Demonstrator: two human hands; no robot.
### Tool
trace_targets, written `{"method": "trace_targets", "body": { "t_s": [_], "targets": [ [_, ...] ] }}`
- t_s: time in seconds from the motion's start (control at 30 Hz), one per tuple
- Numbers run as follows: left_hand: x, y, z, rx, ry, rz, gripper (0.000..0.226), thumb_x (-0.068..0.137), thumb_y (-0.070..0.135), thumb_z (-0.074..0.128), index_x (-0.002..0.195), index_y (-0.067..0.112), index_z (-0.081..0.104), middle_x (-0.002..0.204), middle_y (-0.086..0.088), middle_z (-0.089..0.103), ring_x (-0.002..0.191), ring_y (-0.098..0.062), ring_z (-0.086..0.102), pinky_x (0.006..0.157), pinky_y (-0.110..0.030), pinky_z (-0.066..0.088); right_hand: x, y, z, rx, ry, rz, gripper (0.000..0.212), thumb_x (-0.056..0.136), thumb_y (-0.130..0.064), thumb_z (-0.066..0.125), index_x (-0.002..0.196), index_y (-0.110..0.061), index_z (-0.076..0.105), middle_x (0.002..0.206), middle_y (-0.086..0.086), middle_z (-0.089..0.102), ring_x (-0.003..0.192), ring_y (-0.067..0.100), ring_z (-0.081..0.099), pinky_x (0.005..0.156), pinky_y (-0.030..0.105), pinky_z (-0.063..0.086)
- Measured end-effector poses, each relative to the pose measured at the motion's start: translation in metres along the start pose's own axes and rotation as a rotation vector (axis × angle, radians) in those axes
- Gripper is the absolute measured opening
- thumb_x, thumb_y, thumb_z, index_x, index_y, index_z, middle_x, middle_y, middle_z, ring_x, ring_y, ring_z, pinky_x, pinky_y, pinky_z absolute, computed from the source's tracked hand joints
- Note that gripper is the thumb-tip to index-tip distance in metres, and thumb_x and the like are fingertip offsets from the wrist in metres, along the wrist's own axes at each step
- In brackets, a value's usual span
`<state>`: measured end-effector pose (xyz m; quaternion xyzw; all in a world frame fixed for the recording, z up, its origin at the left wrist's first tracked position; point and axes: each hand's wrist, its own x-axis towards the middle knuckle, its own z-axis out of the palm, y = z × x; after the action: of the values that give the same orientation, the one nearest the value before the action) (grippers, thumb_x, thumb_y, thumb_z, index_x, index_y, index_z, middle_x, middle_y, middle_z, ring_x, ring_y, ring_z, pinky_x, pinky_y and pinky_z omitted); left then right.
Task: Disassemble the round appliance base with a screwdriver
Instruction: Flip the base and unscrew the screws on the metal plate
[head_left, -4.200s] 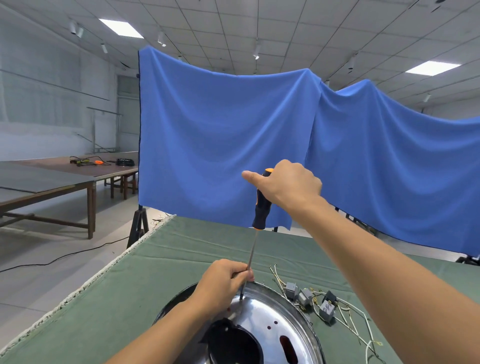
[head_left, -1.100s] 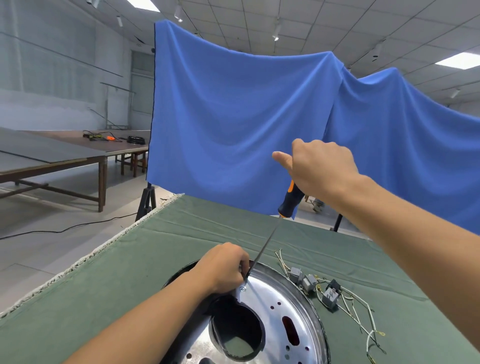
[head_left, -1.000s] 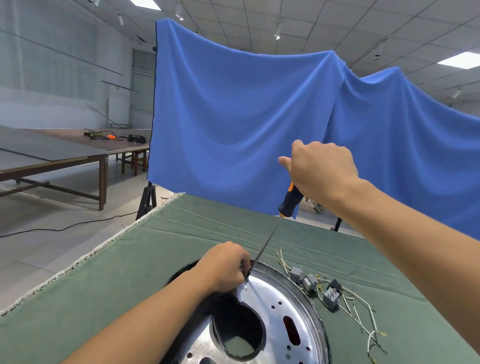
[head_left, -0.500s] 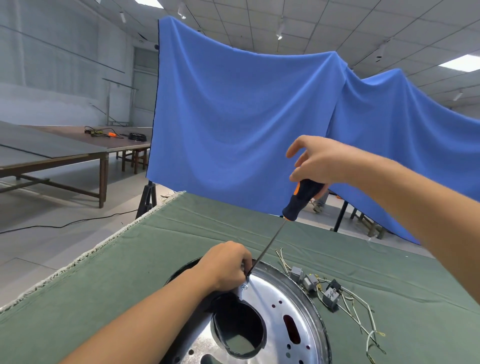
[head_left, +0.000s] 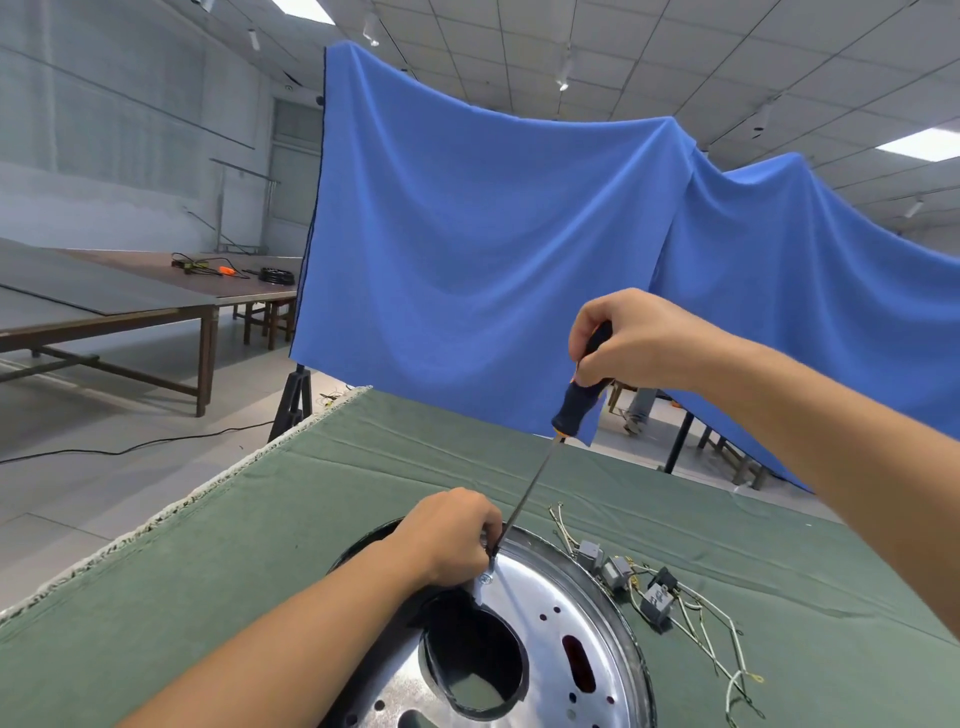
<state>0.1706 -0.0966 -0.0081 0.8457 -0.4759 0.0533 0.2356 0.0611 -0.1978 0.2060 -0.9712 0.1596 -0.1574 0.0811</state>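
Right hand (head_left: 631, 340) grips one screwdriver (head_left: 581, 395), tip at the base (head_left: 550, 587) rim; left hand (head_left: 452, 535) pinches the shaft there. Base sits on table (head_left: 260, 545) near its front edge, open cloth all round. Three connectors (head_left: 618, 571) lie right.

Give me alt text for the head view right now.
A person's right hand grips a screwdriver whose tip meets a screw on a shiny round appliance base, while the left hand steadies the shaft at the tip. Loose wired parts lie right of the base on a green table.
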Motion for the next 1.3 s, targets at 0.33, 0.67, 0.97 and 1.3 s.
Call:
{"method": "trace_targets", "body": {
  "t_s": [0.33, 0.67, 0.97, 1.3],
  "targets": [
    [-0.001, -0.001, 0.003, 0.003, 0.003, 0.003, 0.024, 0.074, 0.014, 0.057, 0.093, 0.022, 0.069, 0.1, 0.003, 0.066, 0.095, -0.02, 0.058, 0.07, -0.024, 0.04, 0.001, 0.005, -0.005, 0.094, -0.047, 0.066, 0.021, 0.084, -0.017, 0.054, 0.105, -0.016, 0.057, 0.101, 0.008, 0.067, 0.078, 0.023, 0.067, 0.076, 0.04, 0.057],
    [-0.001, 0.0, 0.002, 0.031, 0.009, 0.002, 0.023, 0.072, 0.017, 0.059, 0.092, 0.024, 0.067, 0.1, 0.004, 0.064, 0.095, -0.019, 0.056, 0.069, -0.024, 0.037, -0.003, 0.008, -0.005, 0.145, -0.112, 0.034, 0.025, 0.085, -0.01, 0.052, 0.108, -0.019, 0.052, 0.099, 0.001, 0.062, 0.076, 0.022, 0.062, 0.072, 0.037, 0.053],
    [-0.003, 0.001, 0.002, 0.038, 0.005, 0.003, 0.023, 0.074, 0.017, 0.058, 0.093, 0.025, 0.067, 0.103, 0.004, 0.062, 0.097, -0.02, 0.055, 0.071, -0.024, 0.037, -0.002, 0.003, 0.002, -0.041, 0.021, 0.016, 0.023, 0.095, -0.024, 0.039, 0.108, -0.014, 0.056, 0.086, 0.004, 0.068, 0.061, 0.022, 0.069, 0.071, 0.036, 0.056],
    [-0.001, -0.001, 0.005, 0.022, 0.003, -0.008, 0.015, 0.073, 0.022, 0.054, 0.085, 0.025, 0.063, 0.097, 0.004, 0.061, 0.093, -0.021, 0.056, 0.071, -0.028, 0.04, -0.006, -0.014, -0.006, -0.04, -0.072, 0.055, 0.026, 0.093, -0.027, 0.046, 0.093, -0.006, 0.062, 0.068, 0.005, 0.071, 0.044, 0.021, 0.063, 0.049, 0.025, 0.049]
  ]
}}
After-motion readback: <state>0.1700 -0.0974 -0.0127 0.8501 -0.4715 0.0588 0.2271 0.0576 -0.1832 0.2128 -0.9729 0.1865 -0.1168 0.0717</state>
